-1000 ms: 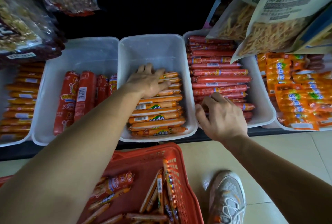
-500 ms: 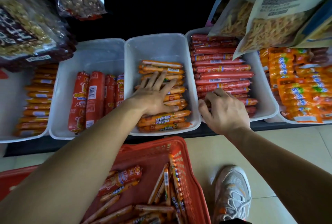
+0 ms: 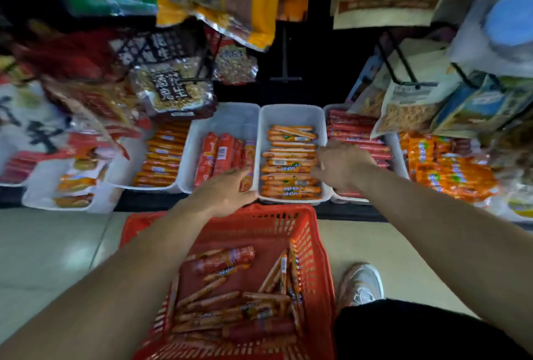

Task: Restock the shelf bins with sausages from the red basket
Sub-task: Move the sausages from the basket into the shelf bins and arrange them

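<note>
Now that our left hand (image 3: 222,189), loose and empty, has drawn back from the middle bin (image 3: 288,114) just beyond it, while our right hand (image 3: 341,166) spreads flat over its sausages (image 3: 288,162), we judge the red basket (image 3: 317,244) below is next.

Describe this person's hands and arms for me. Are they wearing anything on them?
The left hand and right hand are bare, with no gloves, rings, watch or wristbands visible. No sleeve is in view up to the frame's edge, and no tattoos or other markings show, though the picture is somewhat blurred.
</note>
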{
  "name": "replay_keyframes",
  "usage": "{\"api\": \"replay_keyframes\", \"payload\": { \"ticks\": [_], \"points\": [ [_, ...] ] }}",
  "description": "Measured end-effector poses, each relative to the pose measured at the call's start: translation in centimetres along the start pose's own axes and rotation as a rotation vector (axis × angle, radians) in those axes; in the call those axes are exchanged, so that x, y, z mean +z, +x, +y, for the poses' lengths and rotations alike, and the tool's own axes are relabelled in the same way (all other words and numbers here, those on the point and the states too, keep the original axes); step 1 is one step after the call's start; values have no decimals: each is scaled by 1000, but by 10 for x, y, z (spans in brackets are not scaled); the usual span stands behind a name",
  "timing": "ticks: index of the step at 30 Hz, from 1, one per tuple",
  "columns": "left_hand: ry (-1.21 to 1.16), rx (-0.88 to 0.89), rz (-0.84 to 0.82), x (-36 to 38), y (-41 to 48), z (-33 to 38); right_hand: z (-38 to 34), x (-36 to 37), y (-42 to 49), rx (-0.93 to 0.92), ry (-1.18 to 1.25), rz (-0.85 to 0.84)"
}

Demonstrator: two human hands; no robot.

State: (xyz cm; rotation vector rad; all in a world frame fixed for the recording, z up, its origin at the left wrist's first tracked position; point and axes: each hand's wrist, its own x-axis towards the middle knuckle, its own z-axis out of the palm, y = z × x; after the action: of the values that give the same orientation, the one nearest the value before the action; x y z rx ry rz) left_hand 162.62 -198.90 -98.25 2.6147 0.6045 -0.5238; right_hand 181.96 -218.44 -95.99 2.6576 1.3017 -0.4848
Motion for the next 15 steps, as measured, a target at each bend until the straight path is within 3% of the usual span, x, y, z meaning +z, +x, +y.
{"api": "replay_keyframes", "payload": {
  "ticks": [7, 15],
  "points": [
    [-60, -112, -32, 25, -105, -37, -87, -21, -64, -286, -184, -181],
    [-112, -233, -239, 160, -128, -117, -157, 107, -63, -292, -14, -380]
  ]
}}
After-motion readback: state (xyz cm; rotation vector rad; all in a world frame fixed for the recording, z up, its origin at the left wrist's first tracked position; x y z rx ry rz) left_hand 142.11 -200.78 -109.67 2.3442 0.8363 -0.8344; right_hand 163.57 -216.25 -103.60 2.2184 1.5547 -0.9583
